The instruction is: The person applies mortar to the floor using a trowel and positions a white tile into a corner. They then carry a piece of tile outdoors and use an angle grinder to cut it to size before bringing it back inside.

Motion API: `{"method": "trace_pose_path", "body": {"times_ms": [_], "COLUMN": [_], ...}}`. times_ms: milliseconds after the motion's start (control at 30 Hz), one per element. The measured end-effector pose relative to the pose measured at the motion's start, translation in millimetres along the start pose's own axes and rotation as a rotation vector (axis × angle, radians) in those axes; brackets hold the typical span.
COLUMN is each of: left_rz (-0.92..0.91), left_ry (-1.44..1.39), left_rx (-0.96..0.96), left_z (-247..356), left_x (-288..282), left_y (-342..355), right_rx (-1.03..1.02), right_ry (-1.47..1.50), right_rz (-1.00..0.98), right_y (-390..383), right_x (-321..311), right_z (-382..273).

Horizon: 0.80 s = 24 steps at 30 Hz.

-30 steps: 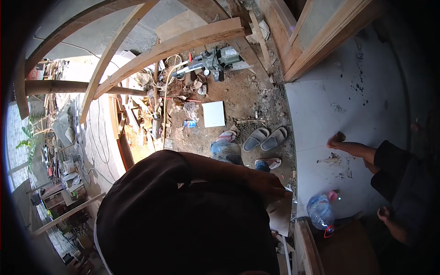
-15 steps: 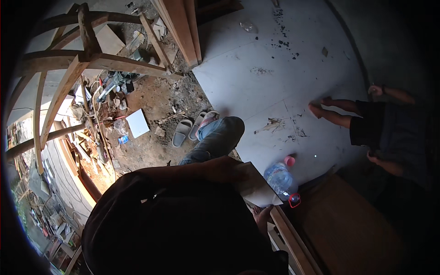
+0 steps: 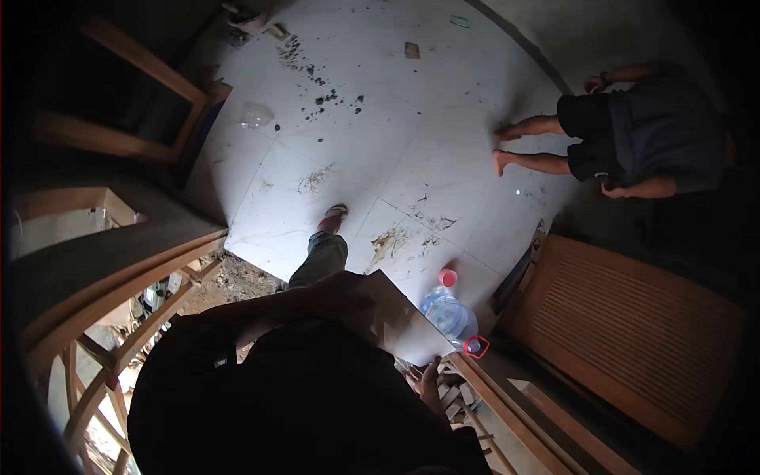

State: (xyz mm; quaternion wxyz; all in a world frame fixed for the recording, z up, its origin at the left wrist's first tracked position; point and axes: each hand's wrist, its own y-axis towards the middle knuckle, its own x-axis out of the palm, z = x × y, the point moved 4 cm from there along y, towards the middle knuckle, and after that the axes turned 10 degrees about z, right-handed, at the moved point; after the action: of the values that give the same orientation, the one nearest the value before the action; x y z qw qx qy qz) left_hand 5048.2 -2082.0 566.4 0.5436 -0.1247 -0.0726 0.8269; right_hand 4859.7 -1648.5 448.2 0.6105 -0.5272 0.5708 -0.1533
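A flat, pale square tile (image 3: 408, 324) is held tilted in front of my body, with both of my hands on it. My left hand (image 3: 352, 291), dark in shadow, grips its left edge; the fingers are partly hidden. Around its lower right corner, my right hand (image 3: 428, 380) is closed, fingers at the edge. Just beyond the tile, a large clear blue water bottle (image 3: 450, 315) with a red handle lies on the floor, a pink cup (image 3: 448, 277) beside it.
Another person (image 3: 609, 142) stands barefoot at the right. A slatted wooden panel (image 3: 633, 324) is at the lower right, a wooden door frame (image 3: 119, 281) at the left. Dark crumbs (image 3: 324, 99) and dirt smears (image 3: 388, 245) mark the pale tiled floor (image 3: 301, 229); my foot (image 3: 336, 212) rests there.
My view has swung left and forward onto the tiled floor. My leg has stepped from the rough ground onto it. The tile stays in both hands; the slippers have left view.
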Motion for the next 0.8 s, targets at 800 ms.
{"method": "trace_pose_path", "body": {"times_ms": [800], "left_rz": [-0.356], "left_ry": [0.209], "left_rx": [-0.224], "left_z": [293.0], "left_x": [27.0], "left_y": [625.3], "right_rx": [-0.005], "right_ry": [0.594], "right_rz": [0.121], "right_y": [103.9], "right_x": [41.5], "right_z": [-416.9]}}
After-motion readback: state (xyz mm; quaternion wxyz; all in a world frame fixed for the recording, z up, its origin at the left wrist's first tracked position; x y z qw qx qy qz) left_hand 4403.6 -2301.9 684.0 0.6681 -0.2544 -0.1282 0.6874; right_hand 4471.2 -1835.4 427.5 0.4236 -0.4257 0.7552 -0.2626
